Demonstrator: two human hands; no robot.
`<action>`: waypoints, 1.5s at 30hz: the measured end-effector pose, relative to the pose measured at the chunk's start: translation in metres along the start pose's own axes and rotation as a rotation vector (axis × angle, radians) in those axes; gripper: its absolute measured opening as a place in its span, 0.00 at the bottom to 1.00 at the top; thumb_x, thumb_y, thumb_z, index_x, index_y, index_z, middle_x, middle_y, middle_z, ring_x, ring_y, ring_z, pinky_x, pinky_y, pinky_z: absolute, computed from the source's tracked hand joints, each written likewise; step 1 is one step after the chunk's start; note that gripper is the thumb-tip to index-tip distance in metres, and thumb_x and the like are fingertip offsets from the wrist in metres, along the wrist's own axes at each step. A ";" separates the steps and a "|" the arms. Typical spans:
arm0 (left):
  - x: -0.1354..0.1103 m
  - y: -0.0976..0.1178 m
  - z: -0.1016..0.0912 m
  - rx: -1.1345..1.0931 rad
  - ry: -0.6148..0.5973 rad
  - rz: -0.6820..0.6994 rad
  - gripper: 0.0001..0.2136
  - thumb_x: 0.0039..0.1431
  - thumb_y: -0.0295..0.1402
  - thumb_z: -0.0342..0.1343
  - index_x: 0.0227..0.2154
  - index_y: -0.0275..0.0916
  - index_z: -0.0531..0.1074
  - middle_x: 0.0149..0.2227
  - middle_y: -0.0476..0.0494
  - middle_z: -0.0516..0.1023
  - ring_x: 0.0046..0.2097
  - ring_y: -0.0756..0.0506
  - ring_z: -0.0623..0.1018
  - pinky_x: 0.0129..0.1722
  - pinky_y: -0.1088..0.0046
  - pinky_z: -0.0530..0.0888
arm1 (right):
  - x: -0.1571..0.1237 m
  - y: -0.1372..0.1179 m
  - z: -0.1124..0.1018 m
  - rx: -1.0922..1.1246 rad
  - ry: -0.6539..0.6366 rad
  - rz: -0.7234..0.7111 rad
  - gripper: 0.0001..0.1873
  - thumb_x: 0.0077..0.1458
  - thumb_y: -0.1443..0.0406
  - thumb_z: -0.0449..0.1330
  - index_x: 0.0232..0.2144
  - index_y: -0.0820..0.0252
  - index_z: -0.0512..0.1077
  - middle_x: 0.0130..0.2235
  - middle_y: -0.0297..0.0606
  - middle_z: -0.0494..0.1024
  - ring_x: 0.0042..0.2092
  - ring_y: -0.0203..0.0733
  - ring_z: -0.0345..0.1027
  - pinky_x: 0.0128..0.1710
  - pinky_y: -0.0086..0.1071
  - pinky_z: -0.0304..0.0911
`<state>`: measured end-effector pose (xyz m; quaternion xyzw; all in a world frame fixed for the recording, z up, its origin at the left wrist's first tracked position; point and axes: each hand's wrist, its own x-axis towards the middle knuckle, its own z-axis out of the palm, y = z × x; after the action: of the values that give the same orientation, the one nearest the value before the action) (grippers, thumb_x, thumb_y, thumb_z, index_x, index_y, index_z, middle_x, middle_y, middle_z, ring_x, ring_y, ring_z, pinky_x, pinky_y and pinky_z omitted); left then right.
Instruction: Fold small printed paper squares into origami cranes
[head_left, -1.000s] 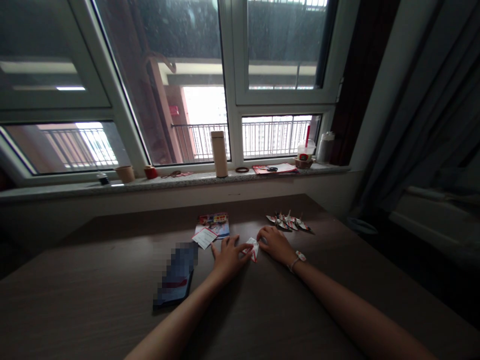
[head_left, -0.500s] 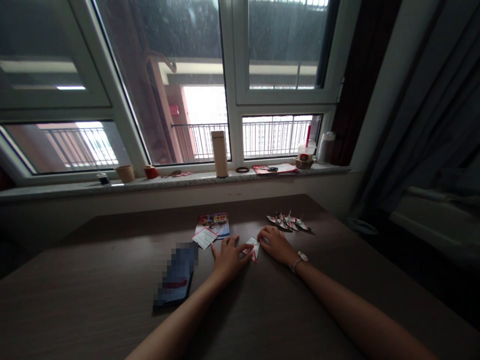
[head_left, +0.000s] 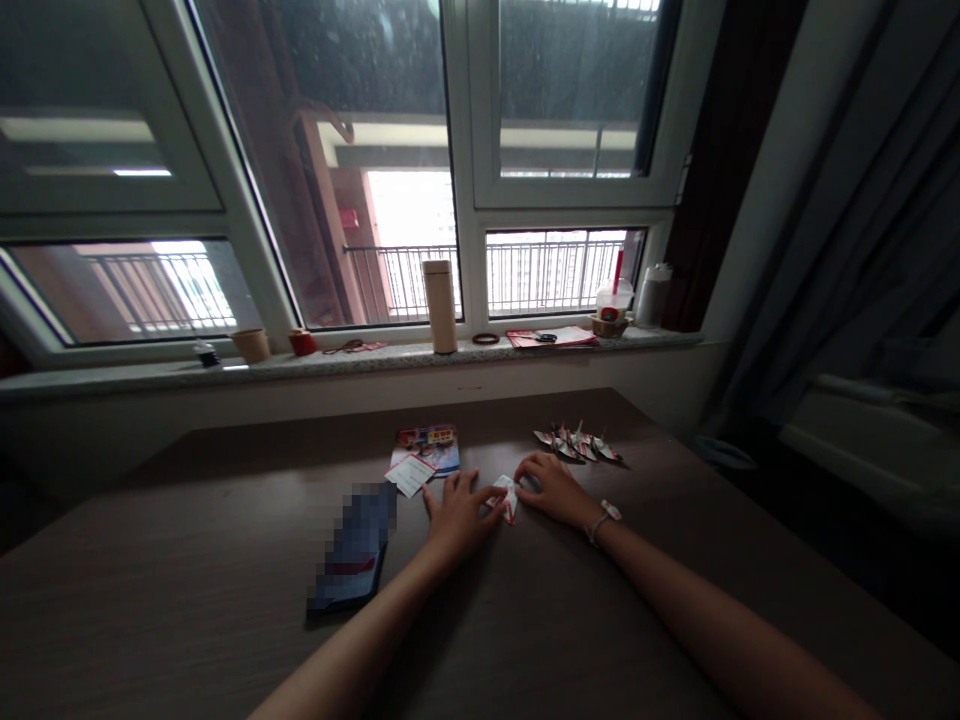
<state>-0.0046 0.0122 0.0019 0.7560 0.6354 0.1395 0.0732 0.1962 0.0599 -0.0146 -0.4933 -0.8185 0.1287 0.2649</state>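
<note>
A small folded paper piece (head_left: 508,496), white with red print, lies on the dark wooden table (head_left: 225,560). My left hand (head_left: 457,515) rests flat beside it with fingers spread, its fingertips touching the paper's left edge. My right hand (head_left: 553,487) presses on the paper's right side with curled fingers. A row of finished folded paper figures (head_left: 576,446) sits just beyond my right hand.
A stack of printed paper squares (head_left: 424,455) lies behind my left hand. A dark phone (head_left: 352,550) is to the left. On the window sill (head_left: 112,378) stand a tall flask (head_left: 439,306), cups, a drink with a straw (head_left: 613,300) and papers. A curtain hangs at right.
Almost nothing has changed. My right hand has shifted slightly on the folded paper; my left hand stays in place.
</note>
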 end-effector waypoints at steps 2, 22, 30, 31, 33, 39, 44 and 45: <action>0.000 0.000 0.000 -0.002 0.006 0.001 0.16 0.60 0.52 0.49 0.49 0.63 0.73 0.64 0.47 0.62 0.67 0.31 0.54 0.60 0.30 0.40 | -0.001 0.000 -0.001 0.012 -0.012 0.001 0.12 0.53 0.59 0.62 0.41 0.52 0.73 0.49 0.37 0.71 0.54 0.47 0.60 0.58 0.43 0.53; 0.000 -0.002 0.002 0.005 0.029 0.015 0.16 0.60 0.52 0.49 0.49 0.66 0.72 0.63 0.47 0.63 0.66 0.31 0.55 0.58 0.28 0.40 | -0.006 -0.007 -0.004 0.001 -0.065 -0.009 0.26 0.43 0.51 0.68 0.44 0.52 0.71 0.51 0.38 0.68 0.55 0.49 0.60 0.60 0.45 0.51; 0.001 -0.004 0.003 0.011 0.023 0.010 0.16 0.60 0.52 0.50 0.49 0.65 0.73 0.63 0.47 0.63 0.66 0.31 0.55 0.59 0.29 0.40 | -0.008 -0.008 -0.001 -0.003 -0.088 -0.001 0.35 0.38 0.47 0.69 0.48 0.52 0.67 0.54 0.41 0.67 0.59 0.53 0.57 0.65 0.52 0.41; 0.001 -0.004 0.003 0.012 0.023 0.010 0.16 0.59 0.52 0.50 0.49 0.65 0.73 0.63 0.47 0.63 0.66 0.31 0.55 0.59 0.29 0.40 | -0.008 -0.007 -0.001 -0.005 -0.089 -0.003 0.36 0.38 0.46 0.69 0.48 0.52 0.67 0.54 0.41 0.67 0.59 0.53 0.57 0.65 0.52 0.41; 0.001 -0.004 0.003 0.014 0.020 0.007 0.17 0.60 0.52 0.50 0.50 0.65 0.72 0.63 0.47 0.63 0.66 0.31 0.55 0.59 0.30 0.40 | -0.008 -0.006 0.000 -0.006 -0.091 -0.007 0.36 0.39 0.46 0.68 0.48 0.52 0.67 0.54 0.41 0.67 0.58 0.53 0.58 0.65 0.53 0.41; 0.001 -0.003 0.002 0.009 0.013 0.009 0.17 0.60 0.52 0.49 0.50 0.65 0.72 0.64 0.46 0.62 0.66 0.31 0.55 0.59 0.29 0.40 | -0.007 -0.001 -0.001 -0.005 -0.108 -0.030 0.35 0.41 0.43 0.66 0.48 0.51 0.68 0.55 0.41 0.66 0.59 0.53 0.56 0.64 0.51 0.44; 0.000 -0.002 0.001 0.000 0.031 0.009 0.15 0.60 0.52 0.50 0.48 0.66 0.73 0.63 0.46 0.64 0.66 0.31 0.56 0.57 0.27 0.41 | -0.006 0.001 -0.003 0.001 -0.104 -0.022 0.30 0.46 0.43 0.63 0.46 0.50 0.70 0.55 0.40 0.67 0.59 0.52 0.57 0.62 0.50 0.47; 0.000 -0.001 0.001 0.000 0.030 0.007 0.15 0.60 0.52 0.50 0.48 0.66 0.73 0.63 0.46 0.64 0.66 0.31 0.56 0.57 0.27 0.41 | -0.006 0.001 -0.003 -0.002 -0.100 -0.023 0.28 0.47 0.44 0.63 0.46 0.50 0.70 0.54 0.40 0.67 0.58 0.52 0.57 0.62 0.49 0.48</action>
<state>-0.0057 0.0126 0.0008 0.7561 0.6336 0.1511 0.0631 0.2010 0.0550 -0.0146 -0.4770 -0.8365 0.1493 0.2247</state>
